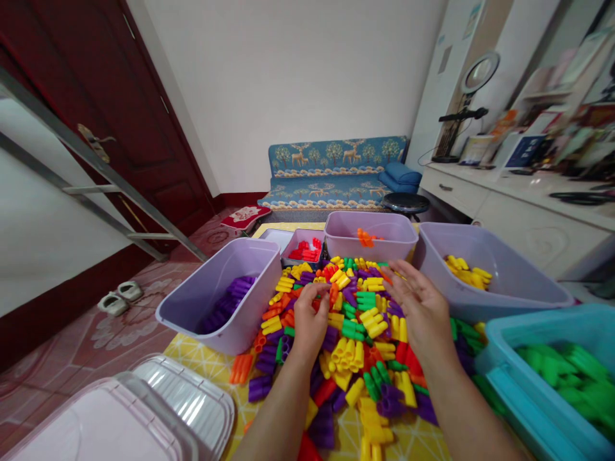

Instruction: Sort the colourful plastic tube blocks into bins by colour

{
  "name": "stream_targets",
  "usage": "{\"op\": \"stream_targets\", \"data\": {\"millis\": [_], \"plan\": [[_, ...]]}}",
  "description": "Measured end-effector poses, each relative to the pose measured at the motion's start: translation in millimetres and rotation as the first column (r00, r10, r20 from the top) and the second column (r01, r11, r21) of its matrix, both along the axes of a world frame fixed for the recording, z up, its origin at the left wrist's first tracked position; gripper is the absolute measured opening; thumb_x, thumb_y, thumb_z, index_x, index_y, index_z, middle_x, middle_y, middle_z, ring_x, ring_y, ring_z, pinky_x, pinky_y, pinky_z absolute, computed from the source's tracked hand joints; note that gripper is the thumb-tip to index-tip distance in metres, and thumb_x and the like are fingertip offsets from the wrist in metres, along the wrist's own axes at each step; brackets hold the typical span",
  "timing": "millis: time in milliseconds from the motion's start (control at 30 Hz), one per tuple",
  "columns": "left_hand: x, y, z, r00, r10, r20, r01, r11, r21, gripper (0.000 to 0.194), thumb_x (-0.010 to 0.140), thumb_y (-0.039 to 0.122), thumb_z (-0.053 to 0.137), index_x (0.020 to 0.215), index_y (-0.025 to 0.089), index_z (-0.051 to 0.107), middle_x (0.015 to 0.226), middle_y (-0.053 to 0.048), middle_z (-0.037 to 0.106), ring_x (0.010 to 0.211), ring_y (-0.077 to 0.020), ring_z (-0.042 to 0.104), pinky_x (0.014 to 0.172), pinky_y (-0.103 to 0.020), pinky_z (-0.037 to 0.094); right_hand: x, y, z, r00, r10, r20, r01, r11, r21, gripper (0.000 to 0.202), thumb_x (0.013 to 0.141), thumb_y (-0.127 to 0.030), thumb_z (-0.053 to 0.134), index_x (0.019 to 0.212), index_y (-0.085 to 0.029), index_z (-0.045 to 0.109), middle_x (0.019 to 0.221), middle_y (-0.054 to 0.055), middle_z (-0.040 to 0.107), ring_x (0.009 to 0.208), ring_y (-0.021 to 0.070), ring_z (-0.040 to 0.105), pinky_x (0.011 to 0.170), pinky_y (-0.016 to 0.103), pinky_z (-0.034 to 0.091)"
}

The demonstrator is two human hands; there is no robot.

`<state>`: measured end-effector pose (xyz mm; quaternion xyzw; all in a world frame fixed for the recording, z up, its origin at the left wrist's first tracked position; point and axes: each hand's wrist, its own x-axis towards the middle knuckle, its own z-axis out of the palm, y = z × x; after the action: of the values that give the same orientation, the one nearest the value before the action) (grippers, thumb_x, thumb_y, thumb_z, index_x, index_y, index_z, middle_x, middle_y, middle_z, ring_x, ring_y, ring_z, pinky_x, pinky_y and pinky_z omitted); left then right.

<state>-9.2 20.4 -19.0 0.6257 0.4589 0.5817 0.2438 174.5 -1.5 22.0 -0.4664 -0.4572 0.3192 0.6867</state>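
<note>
Plastic tube-shaped building blocks in yellow, purple, green, orange and red cover the middle of the table. My left hand (311, 317) is over the pile, its fingers curled in a pinch at an orange block (333, 294). To the right, my right hand (420, 304) is stretched out above the pile with its fingers apart, holding nothing. Another orange block (365, 237) shows against the front of the back lilac bin (401, 242), seemingly in mid-air. Close to my right fingers lie purple and yellow blocks (373, 321).
A lilac bin (166, 312) holds purple blocks, a small tray (313, 234) red ones, the right lilac bin (528, 282) yellow ones, and a turquoise bin (500, 333) green ones. Lids (192, 397) lie at front left. A ladder (96, 163) leans at left; a sofa (331, 186) stands behind.
</note>
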Motion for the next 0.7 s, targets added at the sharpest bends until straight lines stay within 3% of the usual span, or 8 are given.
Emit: {"op": "stream_targets", "data": {"millis": [67,167,300,400,500,600,700], "plan": [[0.0,1.0,-1.2,1.0,0.001,-0.019,-0.001,1.0,0.019,0.02,0.08,0.012,0.053,0.094,0.017,0.066,0.096,-0.006,0.066,0.096,-0.0185,0.06,0.088,-0.032,0.046,8.5,2.7,-6.9,0.979,-0.001,0.205,0.025,0.993,-0.115,0.037,0.078,-0.04,0.062,0.108,-0.019,0.063,0.112,0.011,0.066,0.101,0.0245,0.064,0.086,0.04,0.051],[0.9,2.4,-3.8,0.998,-0.024,-0.06,0.024,1.0,0.002,0.02,0.08,0.012,0.054,0.095,0.018,0.066,0.098,-0.007,0.067,0.096,-0.0192,0.061,0.088,-0.033,0.047,19.2,5.6,-17.4,0.855,0.036,0.518,0.084,0.975,-0.207,0.029,0.075,-0.038,0.061,0.094,-0.018,0.069,0.096,0.01,0.071,0.086,0.0241,0.066,0.079,0.04,0.053],[2.1,0.9,-5.3,0.983,-0.072,-0.167,0.07,0.997,-0.019,0.025,0.08,0.015,0.056,0.102,0.021,0.067,0.105,-0.007,0.066,0.099,-0.0201,0.061,0.091,-0.036,0.047,15.3,6.4,-26.3,0.652,0.027,0.757,0.129,0.981,-0.146,0.035,0.076,-0.031,0.058,0.109,-0.02,0.065,0.103,0.009,0.07,0.086,0.0234,0.065,0.083,0.041,0.05],[2.3,-2.2,-4.2,0.964,-0.093,-0.248,0.095,0.996,-0.005,0.033,0.078,0.017,0.059,0.109,0.024,0.066,0.115,-0.007,0.063,0.11,-0.0229,0.057,0.097,-0.039,0.044,5.6,4.6,-29.0,0.557,0.063,0.828,0.096,0.986,-0.139,0.042,0.076,-0.028,0.059,0.117,-0.022,0.062,0.11,0.009,0.067,0.091,0.0239,0.064,0.084,0.04,0.049],[2.8,-5.0,-2.3,0.946,-0.097,-0.311,0.099,0.995,-0.007,0.039,0.076,0.019,0.062,0.114,0.027,0.064,0.122,-0.007,0.06,0.116,-0.0252,0.053,0.099,-0.042,0.042,-0.4,1.6,-27.8,0.551,0.155,0.82,-0.007,0.983,-0.181,0.031,0.075,-0.028,0.06,0.105,-0.025,0.068,0.102,0.006,0.069,0.078,0.0196,0.064,0.075,0.034,0.05],[4.1,-6.4,-0.9,0.937,-0.095,-0.335,0.09,0.996,-0.029,0.03,0.077,0.02,0.06,0.106,0.025,0.068,0.119,-0.008,0.06,0.112,-0.0244,0.055,0.097,-0.04,0.044,-1.6,2.2,-24.5,0.574,0.241,0.783,-0.108,0.97,-0.22,0.018,0.078,-0.037,0.059,0.08,-0.023,0.071,0.085,0.003,0.069,0.075,0.0186,0.064,0.07,0.031,0.05],[5.2,-6.4,-0.4,0.937,-0.096,-0.337,0.084,0.995,-0.05,0.021,0.079,0.02,0.058,0.096,0.023,0.071,0.109,-0.007,0.064,0.104,-0.0218,0.059,0.093,-0.037,0.047,-1.8,14.4,-22.8,0.62,0.134,0.773,-0.041,0.989,-0.139,0.025,0.083,-0.039,0.053,0.079,-0.021,0.07,0.087,0.005,0.068,0.085,0.0204,0.063,0.08,0.034,0.049]]}}
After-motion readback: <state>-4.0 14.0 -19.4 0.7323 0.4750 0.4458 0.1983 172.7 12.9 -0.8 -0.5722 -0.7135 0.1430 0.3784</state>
